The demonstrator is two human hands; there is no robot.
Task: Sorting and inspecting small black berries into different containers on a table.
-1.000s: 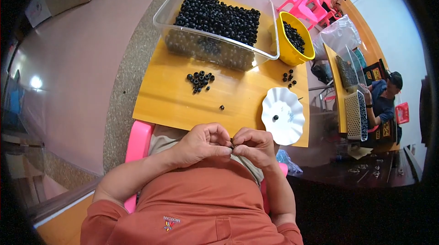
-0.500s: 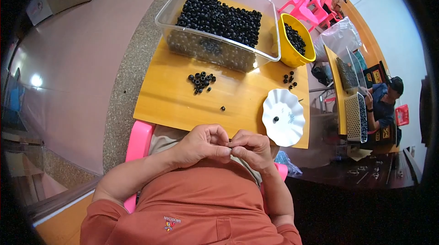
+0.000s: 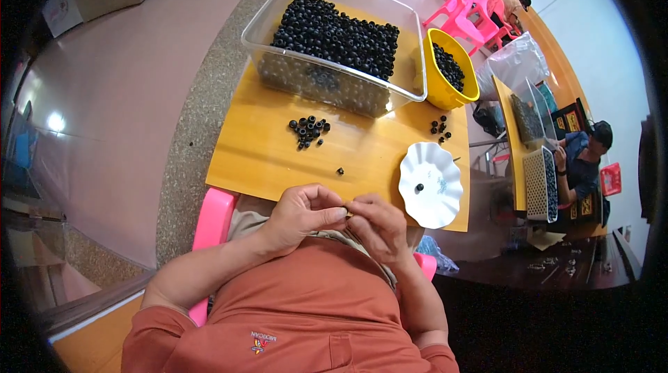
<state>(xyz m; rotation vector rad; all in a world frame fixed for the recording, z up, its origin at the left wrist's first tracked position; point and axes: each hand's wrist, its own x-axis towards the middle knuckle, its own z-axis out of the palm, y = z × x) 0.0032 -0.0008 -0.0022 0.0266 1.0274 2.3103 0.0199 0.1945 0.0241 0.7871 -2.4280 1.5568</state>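
My left hand (image 3: 306,216) and my right hand (image 3: 381,227) meet fingertip to fingertip in front of my belly, at the near edge of the table. Between their pinched fingers is a small dark piece (image 3: 348,212), mostly covered; its kind does not show. Just beyond lies a single black bead (image 3: 340,171). Farther off is a loose cluster of black beads (image 3: 307,131), some with visible holes. To the right of my hands stands a white wavy-rimmed plate (image 3: 442,195) with one black bead (image 3: 419,187) on it.
A large clear plastic bin (image 3: 334,98) full of black beads fills the far side of the table (image 3: 257,157). Beside it stands a yellow tub (image 3: 449,98) with more beads, and several loose beads (image 3: 438,126) lie nearby. Another person (image 3: 584,157) sits at the right.
My right hand has turned, its fingers now angled over the left fingertips, and a bit of the dark piece shows between them. The view has shifted slightly; the beads and plate stay put.
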